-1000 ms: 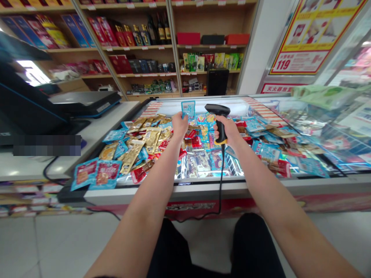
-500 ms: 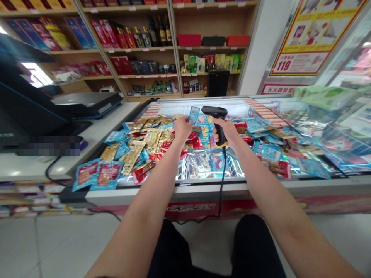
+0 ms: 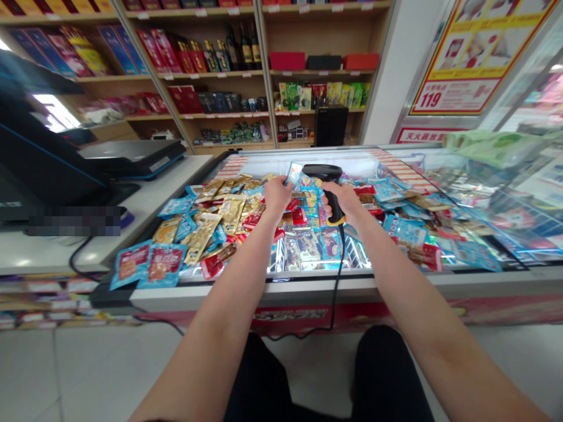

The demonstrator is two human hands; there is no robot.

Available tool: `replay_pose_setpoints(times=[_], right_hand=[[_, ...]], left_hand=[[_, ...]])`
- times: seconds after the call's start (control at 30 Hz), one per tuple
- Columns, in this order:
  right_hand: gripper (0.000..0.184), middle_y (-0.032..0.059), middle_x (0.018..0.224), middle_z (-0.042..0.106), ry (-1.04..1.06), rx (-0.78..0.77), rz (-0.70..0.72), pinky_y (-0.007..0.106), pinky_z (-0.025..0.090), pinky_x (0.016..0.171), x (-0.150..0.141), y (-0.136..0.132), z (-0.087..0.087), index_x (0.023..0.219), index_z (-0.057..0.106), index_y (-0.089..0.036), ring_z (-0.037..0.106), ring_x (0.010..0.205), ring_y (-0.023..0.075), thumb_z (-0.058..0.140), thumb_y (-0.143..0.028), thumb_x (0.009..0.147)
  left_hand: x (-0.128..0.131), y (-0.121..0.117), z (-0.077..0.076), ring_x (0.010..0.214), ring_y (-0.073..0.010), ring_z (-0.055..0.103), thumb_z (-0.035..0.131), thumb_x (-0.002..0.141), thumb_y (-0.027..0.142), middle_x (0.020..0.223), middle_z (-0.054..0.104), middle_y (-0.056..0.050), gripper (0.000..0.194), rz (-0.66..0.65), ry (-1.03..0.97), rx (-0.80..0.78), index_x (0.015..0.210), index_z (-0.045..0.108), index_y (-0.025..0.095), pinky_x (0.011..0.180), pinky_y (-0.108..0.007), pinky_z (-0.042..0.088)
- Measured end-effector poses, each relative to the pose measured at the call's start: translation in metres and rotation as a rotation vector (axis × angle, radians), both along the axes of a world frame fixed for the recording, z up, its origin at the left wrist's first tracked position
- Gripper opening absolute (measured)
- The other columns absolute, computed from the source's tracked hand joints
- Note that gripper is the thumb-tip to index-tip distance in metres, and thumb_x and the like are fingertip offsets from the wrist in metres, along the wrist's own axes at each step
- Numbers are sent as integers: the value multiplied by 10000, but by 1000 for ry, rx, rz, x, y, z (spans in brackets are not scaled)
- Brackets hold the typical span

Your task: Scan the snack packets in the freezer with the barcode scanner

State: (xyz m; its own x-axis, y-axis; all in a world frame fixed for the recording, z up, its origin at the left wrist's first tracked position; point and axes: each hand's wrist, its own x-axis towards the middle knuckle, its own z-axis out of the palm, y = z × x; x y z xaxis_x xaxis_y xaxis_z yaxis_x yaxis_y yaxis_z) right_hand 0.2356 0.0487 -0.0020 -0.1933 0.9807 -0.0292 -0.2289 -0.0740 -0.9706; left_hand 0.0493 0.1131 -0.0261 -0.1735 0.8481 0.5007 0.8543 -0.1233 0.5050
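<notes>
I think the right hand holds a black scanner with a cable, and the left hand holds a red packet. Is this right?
No: the packet in the left hand is blue, not red, as the head view shows. The right hand does hold the black scanner with a cable.

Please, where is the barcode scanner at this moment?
In the head view, the black corded barcode scanner is in the right hand, above the snack packets in the display freezer, just right of the left hand.
</notes>
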Motion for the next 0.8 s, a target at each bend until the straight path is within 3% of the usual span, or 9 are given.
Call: replay_pose_setpoints(times=[0.37,0.8], right_hand=[[256,0,520,536,-80,84,6,227,370,306,4,-2,-1,644,517,-185,455,362,102,662,-339,789],[276,-6,521,548,-102,73,11,220,374,293,3,-2,-2,694,518,-192,469,352,106,664,-392,818]], left_hand=[[-5,-5,4,812,-224,621,520,839,250,803,708,-85,214,17,-9,20,848,724,187,704,-288,345],[-7,-4,4,759,-206,598,499,844,274,763,689,-71,225,23,1,2,791,702,191,694,-285,342]])
